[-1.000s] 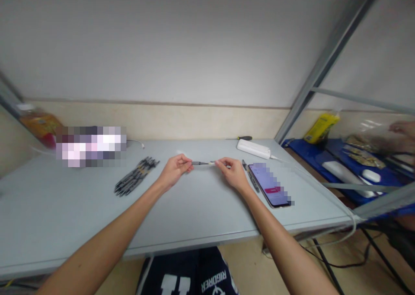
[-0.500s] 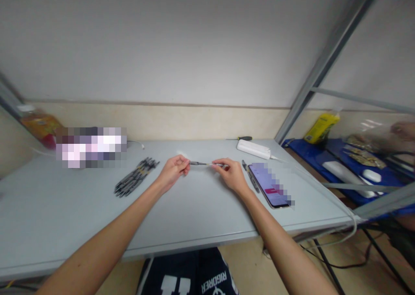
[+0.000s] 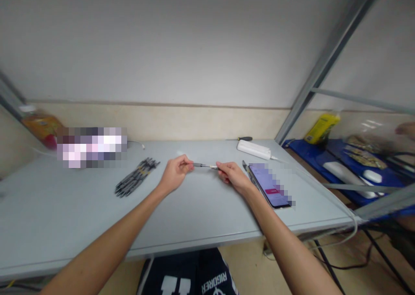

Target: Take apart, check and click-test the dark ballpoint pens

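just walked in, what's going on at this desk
A person holds a slim grey pen-like stick over the pale grey desk, left hand pinching one end, right hand the other. Whether its parts are fully joined is too small to tell. A pile of grey-and-black sticks lies left of the hands; a purple-screened smartphone lies right.

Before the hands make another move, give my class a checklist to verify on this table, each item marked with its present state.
1. Left hand pinches one end of the slim gray pen: ok.
2. Right hand pinches the opposite end: ok.
3. Pen's middle section fully joined: cannot tell, too small.
4. Pen bundle lies apart from both hands: ok.
5. Slim dark item beside the smartphone fully visible: not ok, right forearm partly covers it.
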Demonstrator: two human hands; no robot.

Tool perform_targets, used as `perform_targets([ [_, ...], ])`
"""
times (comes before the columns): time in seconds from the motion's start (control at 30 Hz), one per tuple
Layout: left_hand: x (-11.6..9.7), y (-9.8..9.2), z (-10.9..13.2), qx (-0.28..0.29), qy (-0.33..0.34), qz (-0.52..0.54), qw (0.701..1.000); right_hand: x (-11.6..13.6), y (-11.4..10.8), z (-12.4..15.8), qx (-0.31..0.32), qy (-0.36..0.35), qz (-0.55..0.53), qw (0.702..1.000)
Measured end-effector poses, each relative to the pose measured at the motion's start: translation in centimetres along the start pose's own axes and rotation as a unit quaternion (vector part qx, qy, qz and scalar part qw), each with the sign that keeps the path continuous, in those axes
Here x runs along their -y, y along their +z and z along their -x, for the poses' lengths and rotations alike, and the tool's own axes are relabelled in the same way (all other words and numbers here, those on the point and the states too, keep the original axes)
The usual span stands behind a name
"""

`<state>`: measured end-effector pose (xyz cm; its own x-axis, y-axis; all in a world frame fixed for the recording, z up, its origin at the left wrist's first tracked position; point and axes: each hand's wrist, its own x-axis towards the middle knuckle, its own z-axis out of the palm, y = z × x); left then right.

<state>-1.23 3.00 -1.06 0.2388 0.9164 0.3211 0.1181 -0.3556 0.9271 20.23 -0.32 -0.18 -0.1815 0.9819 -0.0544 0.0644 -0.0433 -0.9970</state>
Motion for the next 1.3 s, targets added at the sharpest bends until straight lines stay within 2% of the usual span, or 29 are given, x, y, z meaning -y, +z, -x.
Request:
perform_targets([
  [0.17,-1.1,0.3,0.6,-0.027,0.061,-0.097,0.993,0.5,-0.6,0.3,0.06,0.045,-0.075,0.994],
  [0.4,-2.4,0.3,1.1,-0.023,0.122,-0.115,0.986,0.7,-1.2,0.4,0.107,0.053,-0.125,0.985],
  [0.5,-2.4,0.1,1.0,-0.001,0.105,-0.129,0.986,0.7,-1.0,0.4,0.077,0.055,-0.13,0.987],
  [0.67,-2.1,0.3,1.0,0.071,0.077,-0.146,0.984,0.7,-0.2,0.2,-0.033,0.013,-0.077,0.996],
  [0.8,-2.2,0.7,1.2,0.135,0.054,-0.185,0.972,0.5,0.1,0.1,-0.046,-0.016,-0.017,0.999],
  [0.87,-2.1,0.9,1.2,0.155,0.055,-0.203,0.965,0.4,0.2,0.0,-0.059,-0.043,0.054,0.996],
  [0.93,-1.8,0.9,1.1,0.158,0.054,-0.214,0.962,0.1,0.3,0.1,-0.106,-0.107,0.161,0.975],
  [1.03,-1.4,0.9,1.0,0.144,0.044,-0.24,0.959,-0.2,0.5,0.3,-0.159,-0.244,0.338,0.895],
  [1.13,-1.2,0.7,0.9,0.141,0.043,-0.252,0.956,-0.4,0.5,0.4,-0.132,-0.318,0.448,0.825],
  [1.3,-1.5,0.0,0.7,0.189,0.035,-0.229,0.954,-0.3,0.1,0.4,-0.091,-0.355,0.531,0.764],
])
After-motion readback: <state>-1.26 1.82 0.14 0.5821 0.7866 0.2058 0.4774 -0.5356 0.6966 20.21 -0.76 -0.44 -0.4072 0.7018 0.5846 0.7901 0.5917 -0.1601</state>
